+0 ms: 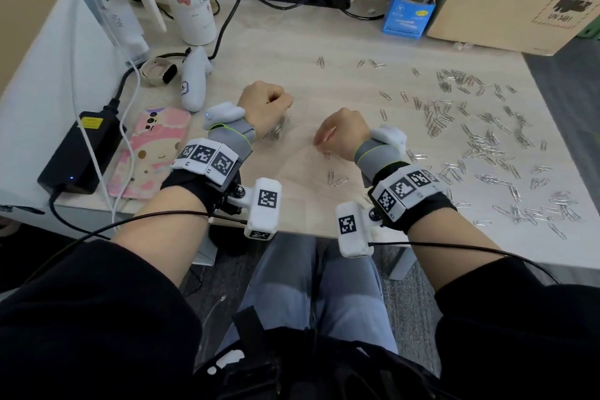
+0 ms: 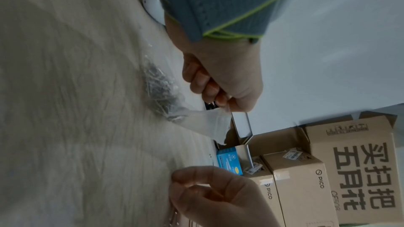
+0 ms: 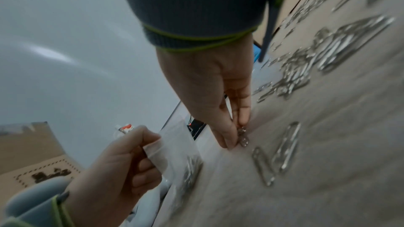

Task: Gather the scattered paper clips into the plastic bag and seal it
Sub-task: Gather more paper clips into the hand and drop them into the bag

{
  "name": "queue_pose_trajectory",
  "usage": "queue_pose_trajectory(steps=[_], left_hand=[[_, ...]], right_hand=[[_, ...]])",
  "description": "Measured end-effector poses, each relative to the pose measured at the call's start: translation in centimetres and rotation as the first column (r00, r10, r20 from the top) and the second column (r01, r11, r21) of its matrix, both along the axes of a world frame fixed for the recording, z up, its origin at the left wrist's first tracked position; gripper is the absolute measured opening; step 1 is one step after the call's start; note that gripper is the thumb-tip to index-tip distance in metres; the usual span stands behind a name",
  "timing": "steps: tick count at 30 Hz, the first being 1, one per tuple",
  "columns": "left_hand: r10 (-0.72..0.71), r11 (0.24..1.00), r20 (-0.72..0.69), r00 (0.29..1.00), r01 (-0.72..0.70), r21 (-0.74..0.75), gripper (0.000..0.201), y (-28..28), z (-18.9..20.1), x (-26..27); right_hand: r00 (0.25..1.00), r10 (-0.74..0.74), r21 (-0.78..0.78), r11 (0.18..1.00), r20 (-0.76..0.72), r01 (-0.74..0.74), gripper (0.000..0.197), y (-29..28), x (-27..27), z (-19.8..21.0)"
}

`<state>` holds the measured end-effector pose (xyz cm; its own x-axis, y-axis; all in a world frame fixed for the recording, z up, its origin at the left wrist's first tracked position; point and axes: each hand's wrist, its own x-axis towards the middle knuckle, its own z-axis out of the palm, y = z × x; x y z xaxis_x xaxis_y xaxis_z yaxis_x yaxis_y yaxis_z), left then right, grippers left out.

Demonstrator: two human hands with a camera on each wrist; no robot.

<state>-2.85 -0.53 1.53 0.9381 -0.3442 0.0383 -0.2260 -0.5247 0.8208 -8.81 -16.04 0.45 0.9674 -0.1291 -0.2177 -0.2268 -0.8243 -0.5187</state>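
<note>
Pinching the bag (image 2: 210, 123) by its rim, left hand (image 1: 264, 104) lifts it (clips inside); right hand (image 3: 210, 82) pinches clips (image 3: 243, 137) off the desk (image 1: 292, 52).

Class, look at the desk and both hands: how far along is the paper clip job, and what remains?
Done: a heap of clips already lies inside the plastic bag. In hand: the left hand grips the bag's edge, while the right hand pinches paper clips off the desk. Left: most scattered clips are still out, and the bag is unsealed.
</note>
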Motion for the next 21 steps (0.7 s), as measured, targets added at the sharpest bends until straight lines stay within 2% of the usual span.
queue_pose_trajectory(steps=[8, 11, 13, 15, 18, 21], left_hand=[[-0.108, 0.979, -0.04, 0.993, 0.114, 0.167, 0.028, -2.0, 0.1, -2.1], [-0.191, 0.961, -0.054, 0.98, 0.198, 0.193, 0.025, -2.8, 0.5, -2.9], [-0.309, 0.913, -0.103, 0.945, 0.325, 0.247, 0.018, -3.5, 1.0, -3.9], [-0.386, 0.846, -0.197, 0.901, 0.431, 0.314, 0.022, -4.0, 1.1, -4.8], [-0.388, 0.783, -0.264, 0.883, 0.467, 0.411, 0.027, -4.4, 0.7, -5.4], [-0.386, 0.782, -0.242, 0.89, 0.455, 0.426, 0.019, -5.5, 0.0, -6.5]], right_hand=[[0.979, -0.202, -0.02, 0.979, 0.031, 0.202, 0.019, -4.9, -4.0, 0.2], [0.953, -0.288, 0.087, 0.956, 0.1, 0.28, 0.025, -5.6, -5.2, 0.4], [0.938, -0.321, 0.126, 0.944, 0.132, 0.306, 0.025, -6.1, -6.4, 0.6], [0.926, -0.347, 0.153, 0.933, 0.148, 0.325, 0.024, -6.8, -7.5, 0.6], [0.903, -0.399, 0.171, 0.912, 0.16, 0.373, 0.028, -7.7, -9.1, 0.5], [0.876, -0.456, 0.14, 0.888, 0.158, 0.437, 0.038, -9.0, -10.9, -0.3]])
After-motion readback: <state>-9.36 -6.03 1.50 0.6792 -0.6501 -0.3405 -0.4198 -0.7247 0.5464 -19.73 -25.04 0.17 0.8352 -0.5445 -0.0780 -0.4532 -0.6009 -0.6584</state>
